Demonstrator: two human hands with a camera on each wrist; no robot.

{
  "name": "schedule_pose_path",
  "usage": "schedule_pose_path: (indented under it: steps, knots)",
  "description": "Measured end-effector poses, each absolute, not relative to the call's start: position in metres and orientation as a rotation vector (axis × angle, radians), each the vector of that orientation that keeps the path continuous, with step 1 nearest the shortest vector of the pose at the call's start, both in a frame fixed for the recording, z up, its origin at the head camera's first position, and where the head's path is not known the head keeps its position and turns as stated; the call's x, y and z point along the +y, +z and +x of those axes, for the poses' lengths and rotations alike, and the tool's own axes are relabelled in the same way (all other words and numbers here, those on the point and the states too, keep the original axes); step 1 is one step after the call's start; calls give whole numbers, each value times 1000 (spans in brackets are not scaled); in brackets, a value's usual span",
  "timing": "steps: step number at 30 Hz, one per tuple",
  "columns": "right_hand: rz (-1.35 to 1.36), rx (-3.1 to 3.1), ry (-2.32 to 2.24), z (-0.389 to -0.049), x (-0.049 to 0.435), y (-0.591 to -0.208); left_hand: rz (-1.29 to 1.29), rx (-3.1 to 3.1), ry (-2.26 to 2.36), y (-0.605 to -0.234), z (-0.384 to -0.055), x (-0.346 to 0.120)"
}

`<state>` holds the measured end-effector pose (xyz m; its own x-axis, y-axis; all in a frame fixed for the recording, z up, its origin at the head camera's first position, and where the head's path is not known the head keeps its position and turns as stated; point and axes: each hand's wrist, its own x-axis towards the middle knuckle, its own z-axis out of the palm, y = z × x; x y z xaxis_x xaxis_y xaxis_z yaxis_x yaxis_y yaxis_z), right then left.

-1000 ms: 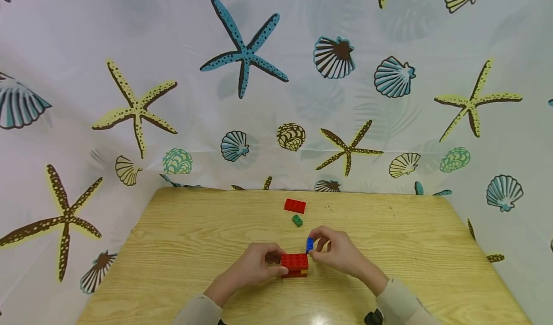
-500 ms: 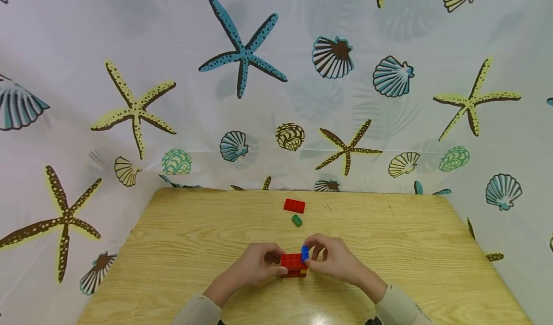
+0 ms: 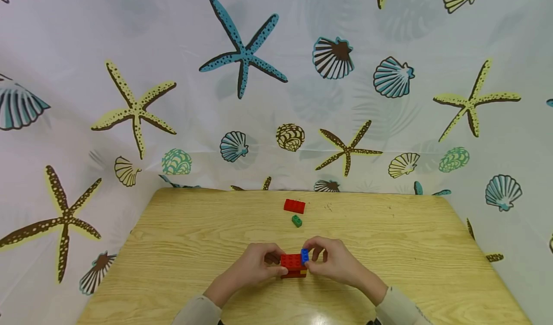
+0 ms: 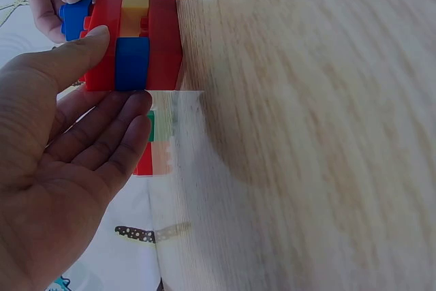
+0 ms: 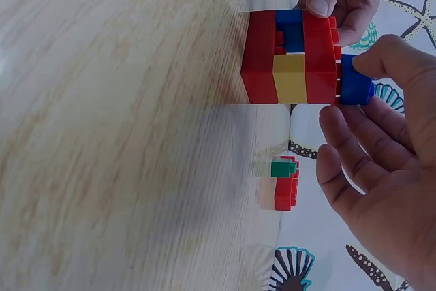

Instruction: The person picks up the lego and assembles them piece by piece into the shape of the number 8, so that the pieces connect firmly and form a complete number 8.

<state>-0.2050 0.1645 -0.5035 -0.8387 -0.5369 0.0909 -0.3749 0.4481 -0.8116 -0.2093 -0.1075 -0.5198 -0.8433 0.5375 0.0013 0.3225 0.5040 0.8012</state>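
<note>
Left hand [image 3: 259, 263] clamped on left end of the brick stack [image 3: 291, 261], thumb on near side, fingers round the far side. Right hand [image 3: 333, 258] pinches a two-stud blue brick [image 3: 305, 256], thumb at its near end, index finger at its far end. Hands apart from each other, at opposite ends of the stack.

Stack stands on the wood-grain surface [image 3: 194, 238], roughly midway between left and right edges, well in from the far edge. Build, bottom up: bottom red brick [image 4: 164, 42]; then a lower blue brick [image 4: 132, 63] at left end and a yellow brick [image 5: 289, 78] at right end, gap between them; then the top red brick [image 5: 319, 59], studs up. Pinched blue brick lies crosswise over right end of the top red brick, at its studs; can't tell if fully seated.

Loose on surface, beyond stack: small green brick [image 3: 296, 221], then loose red brick [image 3: 294, 206] just beyond it, near the far edge, about midway along. White cloth [image 3: 194, 142] printed with starfish and shells hangs behind the far edge and along both sides. Light sleeves [image 3: 397, 308] on both arms.
</note>
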Motion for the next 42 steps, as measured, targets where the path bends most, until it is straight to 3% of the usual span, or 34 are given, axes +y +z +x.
schedule_pose_path:
  steps: [42]
  knots:
    - [-713,2468,-1509,-200,163,-519,762,2516,1267,-525,-210,-109]
